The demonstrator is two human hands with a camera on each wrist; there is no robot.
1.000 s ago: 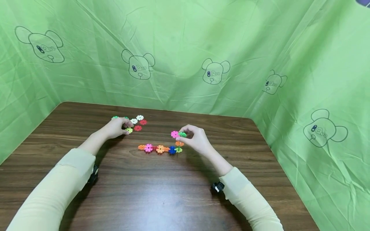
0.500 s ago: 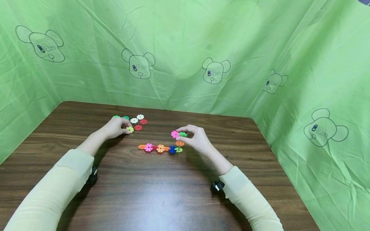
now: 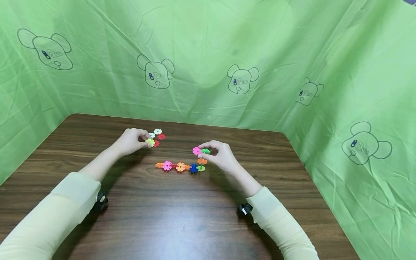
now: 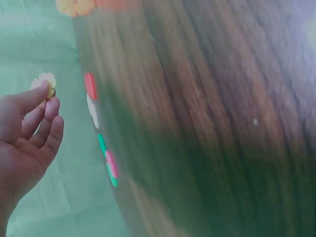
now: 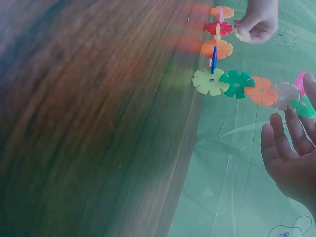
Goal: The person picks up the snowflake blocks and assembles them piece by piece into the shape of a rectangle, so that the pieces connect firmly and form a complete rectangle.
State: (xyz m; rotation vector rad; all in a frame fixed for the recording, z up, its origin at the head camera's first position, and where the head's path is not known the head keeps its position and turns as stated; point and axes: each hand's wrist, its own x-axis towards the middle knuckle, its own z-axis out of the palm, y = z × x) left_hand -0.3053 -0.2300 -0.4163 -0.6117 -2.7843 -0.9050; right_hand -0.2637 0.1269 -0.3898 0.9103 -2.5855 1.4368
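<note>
My left hand (image 3: pixel 132 141) pinches a yellow flower-shaped plastic piece (image 3: pixel 150 142) between thumb and fingers, raised above the table in the left wrist view. My right hand (image 3: pixel 222 157) holds the far end of a chain of interlocked flower-shaped pieces, thumb and fingers at a green piece (image 3: pixel 206 151) with a pink piece (image 3: pixel 196 151) attached beside it. From there the chain runs toward me through an orange piece (image 3: pixel 202 161) to a yellow-green one (image 3: pixel 201 168). It then bends left past a blue piece (image 3: pixel 193 168) and ends in several orange, pink and red ones.
Loose white pieces (image 3: pixel 157 131) and red pieces (image 3: pixel 161 137) lie just beyond my left hand. Green and pink pieces (image 4: pixel 112 164) show at the table in the left wrist view. A green curtain (image 3: pixel 201 97) rises behind the wooden table (image 3: pixel 182 216).
My left hand has picked up the yellow piece and moved it slightly right and up, now overlapping the red and white pieces. My right hand and the chain have stayed in place.
</note>
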